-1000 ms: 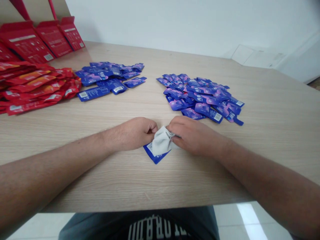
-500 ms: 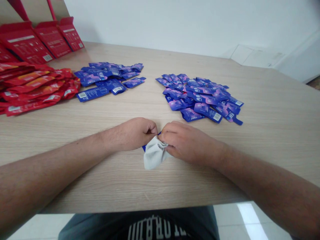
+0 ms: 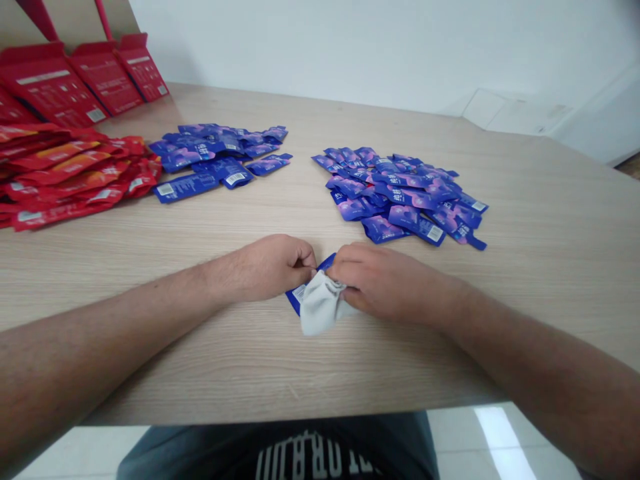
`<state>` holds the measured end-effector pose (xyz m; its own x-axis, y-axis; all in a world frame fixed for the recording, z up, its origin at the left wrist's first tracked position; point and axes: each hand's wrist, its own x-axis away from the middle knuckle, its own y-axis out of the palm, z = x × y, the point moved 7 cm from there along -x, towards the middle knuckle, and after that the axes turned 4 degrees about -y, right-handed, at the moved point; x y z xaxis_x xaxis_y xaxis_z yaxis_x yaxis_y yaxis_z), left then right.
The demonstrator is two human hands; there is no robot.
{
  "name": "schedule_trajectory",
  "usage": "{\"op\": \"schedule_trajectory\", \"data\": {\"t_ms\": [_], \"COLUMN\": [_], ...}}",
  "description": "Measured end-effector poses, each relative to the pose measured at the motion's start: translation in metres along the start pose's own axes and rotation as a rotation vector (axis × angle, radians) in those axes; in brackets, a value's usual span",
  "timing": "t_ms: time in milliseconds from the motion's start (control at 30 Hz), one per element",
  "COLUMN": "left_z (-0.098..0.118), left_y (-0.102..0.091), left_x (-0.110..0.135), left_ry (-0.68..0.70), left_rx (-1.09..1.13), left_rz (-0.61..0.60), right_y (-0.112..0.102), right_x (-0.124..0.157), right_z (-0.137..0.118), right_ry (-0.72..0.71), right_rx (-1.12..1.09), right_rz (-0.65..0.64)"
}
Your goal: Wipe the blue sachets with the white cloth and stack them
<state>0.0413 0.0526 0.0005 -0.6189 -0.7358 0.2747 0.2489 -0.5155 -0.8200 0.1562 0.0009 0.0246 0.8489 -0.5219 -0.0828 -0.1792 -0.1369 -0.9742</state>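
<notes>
In front of me, close to the table's near side, a blue packet [image 3: 294,301] with a white barcode label lies partly under a whitish cloth [image 3: 318,313]. My left hand [image 3: 273,268] is closed, its thumb and fingertips pinching the packet's upper edge. My right hand [image 3: 383,280] is closed around the bunched top of the cloth, which rests over the packet's right part. The fingertips of both hands are a short way apart. The cloth hides much of the packet.
Beyond my right hand lies a heap of blue and purple packets [image 3: 405,190]. A second blue heap [image 3: 215,157] is at the back left, beside a pile of red packets [image 3: 75,177]. Red boxes [image 3: 55,83] stand behind it. The table [image 3: 225,373] ends before my lap.
My right hand has moved a little to the right with the cloth, uncovering more of the blue packet and its barcode. My left hand has stayed nearly still.
</notes>
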Motion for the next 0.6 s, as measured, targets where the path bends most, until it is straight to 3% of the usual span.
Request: {"op": "schedule_trajectory", "data": {"t_ms": [133, 333, 500, 600], "left_z": [0.0, -0.001, -0.002, -0.003], "left_y": [-0.002, 0.001, 0.0, 0.001], "left_x": [0.0, 0.0, -0.001, 0.0], "left_ry": [-0.026, -0.028, -0.025, -0.032], "left_rx": [-0.032, 0.016, -0.025, -0.018], "left_rz": [0.024, -0.019, 0.016, 0.009], "right_y": [-0.005, 0.0, -0.006, -0.004], "right_x": [0.001, 0.0, 0.004, -0.001], "right_z": [0.01, -0.005, 0.019, 0.012], "right_ry": [0.093, -0.055, 0.095, 0.067], "right_rx": [0.031, -0.011, 0.015, 0.027], "right_rz": [0.068, 0.004, 0.05, 0.084]}}
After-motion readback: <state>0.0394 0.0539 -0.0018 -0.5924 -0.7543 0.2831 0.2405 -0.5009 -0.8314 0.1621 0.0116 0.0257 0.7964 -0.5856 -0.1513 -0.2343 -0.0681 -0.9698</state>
